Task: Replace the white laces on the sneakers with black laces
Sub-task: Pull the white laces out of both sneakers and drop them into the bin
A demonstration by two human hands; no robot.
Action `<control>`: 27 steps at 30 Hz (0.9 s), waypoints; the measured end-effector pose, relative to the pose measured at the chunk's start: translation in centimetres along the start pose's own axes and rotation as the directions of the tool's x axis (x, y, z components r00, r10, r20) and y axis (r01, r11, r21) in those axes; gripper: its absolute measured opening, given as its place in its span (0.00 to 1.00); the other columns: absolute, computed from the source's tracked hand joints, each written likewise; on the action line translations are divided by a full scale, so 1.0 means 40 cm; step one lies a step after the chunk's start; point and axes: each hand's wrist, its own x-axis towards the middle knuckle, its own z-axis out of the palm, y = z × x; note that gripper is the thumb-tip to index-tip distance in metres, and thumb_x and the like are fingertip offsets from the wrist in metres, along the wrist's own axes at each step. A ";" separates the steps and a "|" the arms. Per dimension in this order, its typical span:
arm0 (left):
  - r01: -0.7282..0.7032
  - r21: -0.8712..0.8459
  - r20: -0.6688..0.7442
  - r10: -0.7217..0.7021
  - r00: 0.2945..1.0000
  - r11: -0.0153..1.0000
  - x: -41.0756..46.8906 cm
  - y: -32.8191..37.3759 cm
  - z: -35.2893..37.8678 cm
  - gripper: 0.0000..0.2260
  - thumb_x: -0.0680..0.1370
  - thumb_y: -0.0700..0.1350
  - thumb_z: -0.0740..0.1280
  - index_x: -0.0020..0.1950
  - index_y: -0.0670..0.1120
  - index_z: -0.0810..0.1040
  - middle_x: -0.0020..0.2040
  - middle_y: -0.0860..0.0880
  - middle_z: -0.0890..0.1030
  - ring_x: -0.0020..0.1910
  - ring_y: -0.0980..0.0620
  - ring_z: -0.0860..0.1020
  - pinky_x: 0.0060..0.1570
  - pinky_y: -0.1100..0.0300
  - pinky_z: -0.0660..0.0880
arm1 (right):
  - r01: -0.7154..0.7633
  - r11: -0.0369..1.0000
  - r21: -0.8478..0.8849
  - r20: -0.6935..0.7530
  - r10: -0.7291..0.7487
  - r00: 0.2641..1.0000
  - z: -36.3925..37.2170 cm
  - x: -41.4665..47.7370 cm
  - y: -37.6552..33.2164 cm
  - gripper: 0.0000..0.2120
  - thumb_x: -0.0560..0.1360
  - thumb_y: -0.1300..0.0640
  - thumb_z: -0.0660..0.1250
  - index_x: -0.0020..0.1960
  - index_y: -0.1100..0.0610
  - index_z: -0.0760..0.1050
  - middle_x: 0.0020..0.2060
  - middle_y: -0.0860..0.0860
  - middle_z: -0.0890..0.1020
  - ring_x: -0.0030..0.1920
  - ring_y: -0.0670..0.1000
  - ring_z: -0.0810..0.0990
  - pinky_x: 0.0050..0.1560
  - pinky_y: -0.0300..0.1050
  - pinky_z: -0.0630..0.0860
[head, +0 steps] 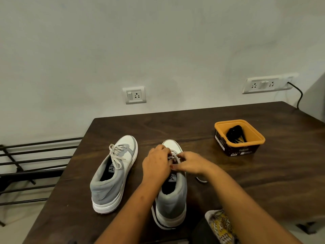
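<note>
Two grey and white sneakers stand on the dark wooden table [228, 182], toes pointing away from me. The left sneaker [114, 175] keeps its white laces [116, 156] threaded and loose. Over the lacing of the right sneaker [173, 196] both my hands meet. My left hand [157, 162] curls over the eyelets and my right hand [189, 163] pinches the white lace [176, 158] there. A loop of white lace [201, 180] lies on the table right of that shoe. Black laces [234, 134] lie bundled in an orange tub [258, 138] at the far right.
A black metal rack [35, 162] stands left of the table, below its edge. Wall sockets [135, 95] sit behind the table, and a black cable [299, 95] drops from the right socket plate. Patterned fabric [221, 226] shows at the near edge.
</note>
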 end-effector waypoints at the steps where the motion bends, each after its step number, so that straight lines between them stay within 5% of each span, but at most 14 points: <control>1: -0.006 -0.004 -0.012 0.006 1.000 1.000 -0.001 0.002 0.000 0.09 0.78 0.49 0.63 0.55 0.49 0.77 0.58 0.52 0.73 0.56 0.51 0.72 0.49 0.56 0.75 | -0.018 0.999 -0.029 -0.008 0.018 1.000 0.006 0.000 -0.001 0.14 0.71 0.55 0.69 0.56 0.58 0.79 0.50 0.56 0.82 0.50 0.53 0.79 0.48 0.46 0.75; 5: -0.064 0.019 0.033 0.063 0.997 0.998 -0.003 0.010 0.002 0.09 0.78 0.47 0.62 0.55 0.49 0.79 0.65 0.54 0.69 0.61 0.51 0.68 0.48 0.58 0.74 | -0.064 0.997 0.043 -0.052 0.066 0.996 0.012 -0.007 -0.002 0.15 0.70 0.59 0.67 0.56 0.59 0.78 0.50 0.58 0.81 0.40 0.51 0.77 0.30 0.39 0.72; 9: -0.068 -0.029 -0.014 0.068 0.998 0.997 -0.008 0.010 0.008 0.09 0.77 0.47 0.64 0.56 0.47 0.77 0.65 0.53 0.70 0.59 0.51 0.69 0.49 0.57 0.74 | -0.071 0.996 0.061 -0.113 0.077 0.991 0.023 -0.004 -0.001 0.13 0.71 0.58 0.66 0.55 0.56 0.78 0.48 0.55 0.81 0.38 0.50 0.77 0.25 0.36 0.68; 17: 0.021 -0.086 0.026 -0.019 0.999 0.996 -0.005 0.009 0.006 0.09 0.78 0.48 0.63 0.57 0.50 0.79 0.72 0.53 0.64 0.65 0.51 0.65 0.52 0.57 0.72 | -0.083 0.991 0.108 -0.210 0.104 0.972 0.038 0.016 0.006 0.04 0.70 0.60 0.65 0.44 0.55 0.73 0.45 0.53 0.78 0.41 0.51 0.76 0.30 0.40 0.69; 23: 0.020 -0.094 0.087 -0.012 0.996 0.995 -0.008 0.011 0.006 0.12 0.78 0.49 0.63 0.60 0.53 0.78 0.75 0.53 0.57 0.69 0.49 0.61 0.57 0.54 0.70 | -0.082 0.989 0.121 -0.239 0.109 0.965 0.045 0.030 0.009 0.03 0.72 0.60 0.63 0.45 0.55 0.72 0.46 0.54 0.77 0.45 0.53 0.75 0.40 0.43 0.72; 25: 0.035 -0.184 0.078 -0.021 0.997 0.982 0.002 0.003 0.023 0.09 0.77 0.46 0.64 0.55 0.51 0.79 0.70 0.52 0.64 0.66 0.49 0.63 0.55 0.55 0.70 | -0.071 0.994 0.079 -0.257 0.089 0.962 0.052 0.033 0.010 0.02 0.74 0.58 0.63 0.47 0.55 0.71 0.50 0.56 0.79 0.47 0.54 0.75 0.43 0.44 0.70; 27: 0.131 -0.480 0.096 -0.097 0.991 0.868 0.009 -0.001 0.033 0.05 0.76 0.41 0.65 0.46 0.49 0.80 0.59 0.49 0.72 0.60 0.49 0.70 0.55 0.56 0.70 | -0.082 0.996 0.022 -0.279 0.085 0.956 0.056 0.038 0.013 0.05 0.77 0.54 0.61 0.50 0.54 0.72 0.54 0.58 0.79 0.50 0.55 0.76 0.46 0.46 0.70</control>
